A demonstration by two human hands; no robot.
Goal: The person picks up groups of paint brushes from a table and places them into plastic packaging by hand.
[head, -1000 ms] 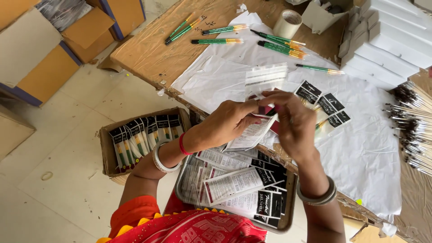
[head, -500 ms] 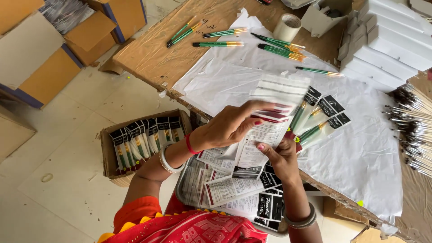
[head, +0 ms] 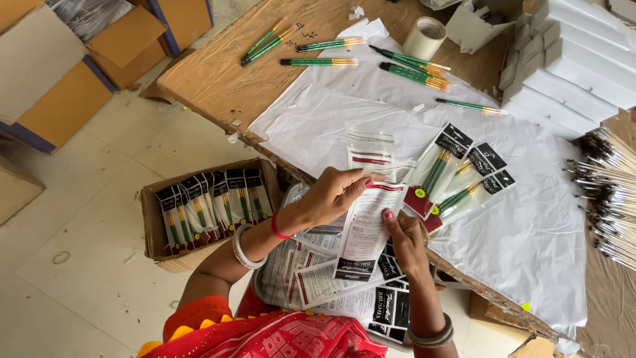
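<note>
The person is holding one printed sleeve point(head: 368, 232) up over the lap, just off the bench point(head: 212, 83) edge. The left hand point(head: 334, 195) is pinching the sleeve's upper edge, fingers curled closed on it, while the right hand point(head: 404, 235) is gripping the sleeve's right side with the thumb pressed on its face. Holding it by two edges is likely keeping the thin plastic flat and its mouth reachable.

Below both hands, a tray point(head: 265, 292) on the lap is holding a loose heap of more sleeves, too overlapped to count, close enough for either hand to draw from.

Just beyond the right hand, three packed brush packs point(head: 457, 176) are lying fanned on a white sheet point(head: 530, 238), seemingly set down as finished pieces. A further clear sleeve point(head: 371, 149) is lying just past the left hand's fingertips.

To the left of the left hand, a carton point(head: 156, 232) on the floor is holding about six upright packs in a row.

Far ahead of both hands, roughly eight green brushes point(head: 318, 61) are lying loose, beside one tape roll point(head: 424, 36). Far to the right, a thick spread of bare brushes point(head: 609, 199), too many to count, is lying below stacked white boxes point(head: 576, 63).
</note>
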